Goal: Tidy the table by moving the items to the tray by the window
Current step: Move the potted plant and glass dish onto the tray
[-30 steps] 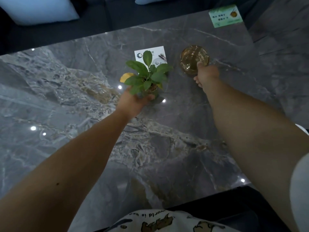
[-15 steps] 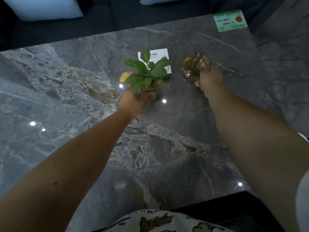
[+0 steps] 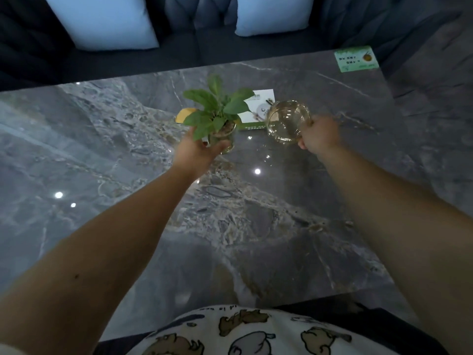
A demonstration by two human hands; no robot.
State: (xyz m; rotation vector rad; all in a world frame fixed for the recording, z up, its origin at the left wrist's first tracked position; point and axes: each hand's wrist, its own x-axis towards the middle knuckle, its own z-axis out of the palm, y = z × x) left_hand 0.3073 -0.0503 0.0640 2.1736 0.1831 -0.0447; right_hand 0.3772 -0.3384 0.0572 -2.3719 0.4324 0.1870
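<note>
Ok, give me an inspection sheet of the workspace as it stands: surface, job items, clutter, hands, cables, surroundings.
Surface: grey marble table, glossy, with light reflections.
Job's things: plant in a glass pot, gripped at the pot; glass bowl tilted, looks lifted, seems empty. No tray in view.
Clutter: white card partly behind plant and bowl; green card at the far right corner; yellow leaf beside the plant.
Hands: left hand holds the pot; right hand grips the bowl's rim.
Cables: nothing seen.
Surroundings: dark sofa with two pale cushions beyond the table.
</note>
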